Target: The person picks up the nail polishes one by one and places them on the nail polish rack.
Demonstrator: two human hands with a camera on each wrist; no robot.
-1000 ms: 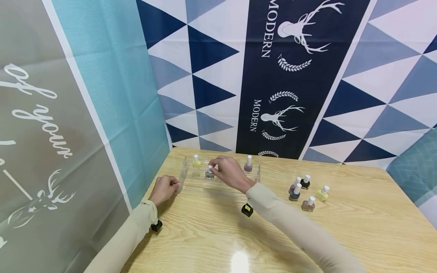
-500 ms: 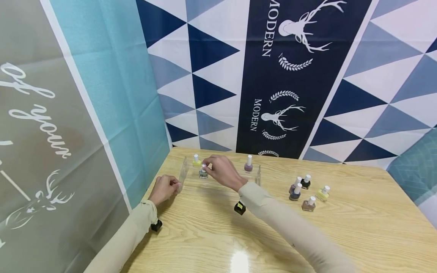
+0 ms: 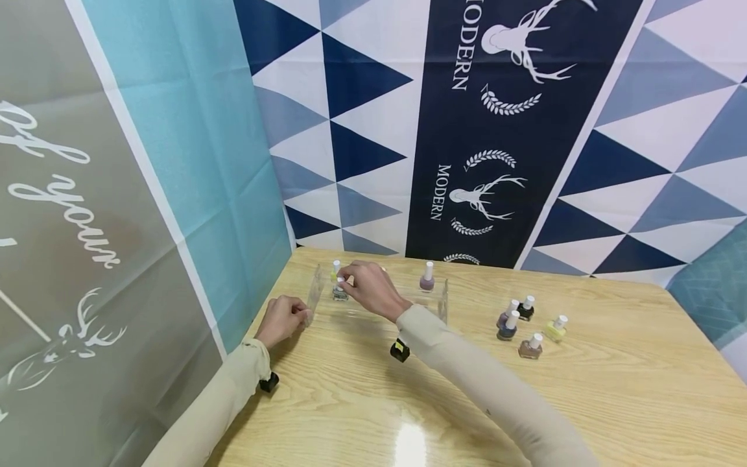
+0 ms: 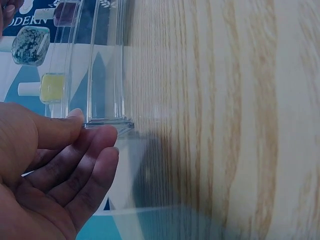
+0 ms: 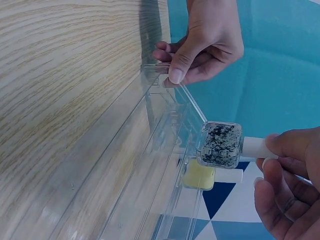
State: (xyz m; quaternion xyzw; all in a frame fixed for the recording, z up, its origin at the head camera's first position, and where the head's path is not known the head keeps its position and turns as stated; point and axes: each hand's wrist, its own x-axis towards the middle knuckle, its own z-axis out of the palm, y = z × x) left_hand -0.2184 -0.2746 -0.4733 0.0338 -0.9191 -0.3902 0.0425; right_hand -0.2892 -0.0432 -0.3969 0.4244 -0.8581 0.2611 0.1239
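A clear stepped display rack [image 5: 131,167] stands near the back of the table. My left hand [image 3: 284,319] pinches its left end panel between thumb and fingers. With thumb and fingers, my right hand [image 3: 372,288] holds the white cap of a nail polish bottle [image 5: 221,145] filled with black-and-white flecks. That bottle is over the rack's left part, beside a yellow nail polish bottle [image 4: 52,88] standing on it; whether it touches the rack I cannot tell. A purple nail polish bottle [image 3: 427,283] stands toward the rack's right end.
Several more nail polish bottles stand on the table to the right: a black one [image 3: 526,309], a dark blue one [image 3: 507,327], a yellow one [image 3: 556,329] and a brownish one [image 3: 530,347] among them. Patterned curtains [image 3: 362,130] hang behind and to the left.
My right hand has moved left along the rack with the flecked bottle, toward the yellow one. The left hand has stayed at the end panel. The head view has shifted slightly.
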